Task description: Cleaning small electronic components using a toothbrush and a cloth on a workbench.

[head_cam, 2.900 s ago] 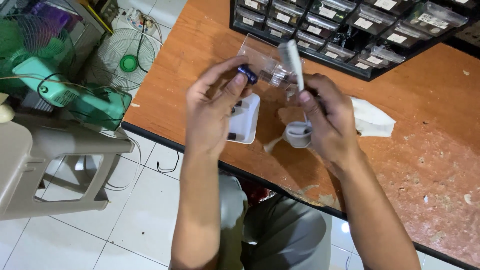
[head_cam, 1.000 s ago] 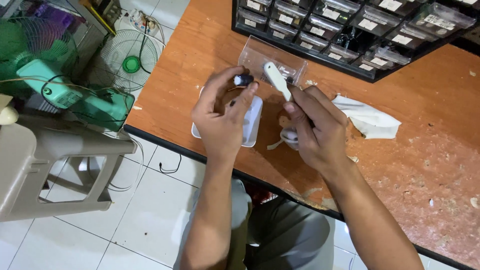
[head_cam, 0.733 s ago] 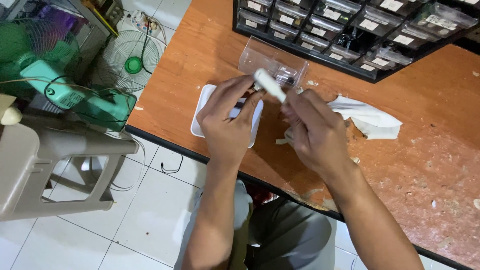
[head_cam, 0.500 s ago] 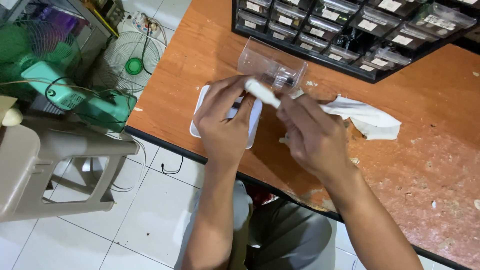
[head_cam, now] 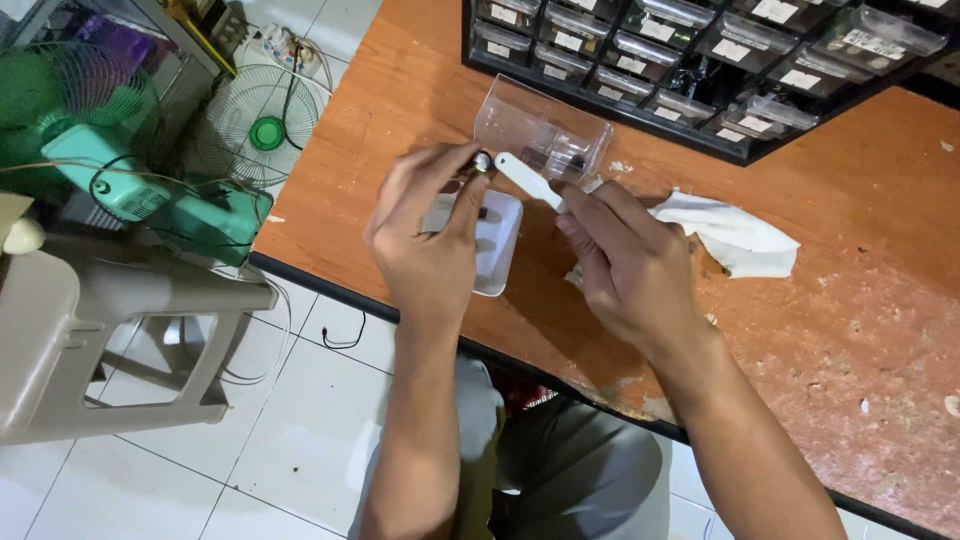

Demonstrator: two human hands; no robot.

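Observation:
My left hand [head_cam: 428,232] pinches a small dark round part [head_cam: 481,161] between thumb and fingertips, above a white rectangular tray [head_cam: 497,245] on the wooden table [head_cam: 820,330]. In my right hand [head_cam: 628,262] is a white flat tool [head_cam: 525,179], its tip pointing left and almost touching the small part. A clear plastic drawer [head_cam: 540,132] lies on the table just behind both hands, with small dark pieces inside.
A black cabinet of small clear drawers [head_cam: 700,60] stands along the table's back. A crumpled white cloth [head_cam: 728,232] lies right of my right hand. Left of the table stand a green fan [head_cam: 120,170], a fan guard [head_cam: 258,125] and a grey plastic stool [head_cam: 90,340].
Both hands came down from a raised position toward the tray. The white tool tilted from upright to nearly flat, its tip now at the small part in my left hand.

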